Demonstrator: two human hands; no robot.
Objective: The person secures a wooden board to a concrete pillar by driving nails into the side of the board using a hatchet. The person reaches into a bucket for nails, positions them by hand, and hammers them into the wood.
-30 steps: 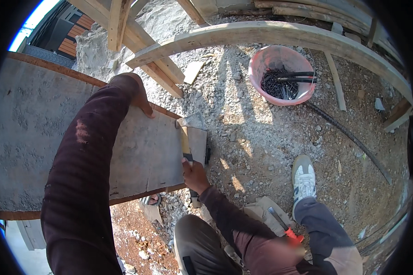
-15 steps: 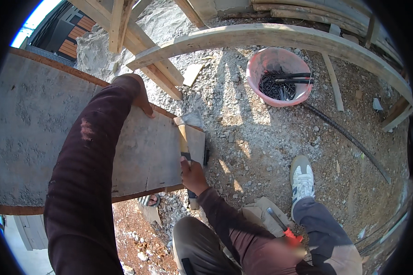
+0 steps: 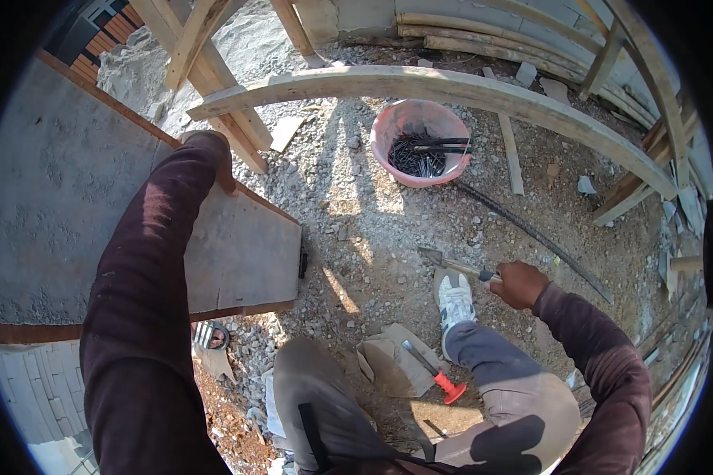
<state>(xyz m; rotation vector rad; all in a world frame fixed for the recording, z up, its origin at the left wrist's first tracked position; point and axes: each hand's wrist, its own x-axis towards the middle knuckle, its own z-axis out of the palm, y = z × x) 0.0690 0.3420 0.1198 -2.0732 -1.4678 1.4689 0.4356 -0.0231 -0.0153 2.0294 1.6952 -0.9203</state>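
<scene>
My left arm reaches across a large grey-faced formwork panel (image 3: 238, 253) on the left. At its far edge, my left hand (image 3: 223, 166) is closed over the rim, with part of the fingers hidden. Out to the right, my right hand (image 3: 521, 285) grips the dark handle end of a hatchet (image 3: 455, 266). The hatchet's metal head points left, just above my white shoe (image 3: 455, 301), and is apart from the panel. A chisel with a red hand guard (image 3: 437, 374) lies on flattened cardboard (image 3: 384, 360) between my legs.
A pink bucket (image 3: 384, 131) of nails, with two dark bars in it, stands on the gravel ahead. A ribbed steel bar (image 3: 531, 235) runs rightward from it. Behind it a long timber beam (image 3: 420, 81) spans the view. Someone's sandalled foot (image 3: 211, 336) shows below the panel.
My right hand has swung the hatchet off the panel's right end and out to the right, over the ground. My left hand stays on the panel edge. The view has shifted rightward.
</scene>
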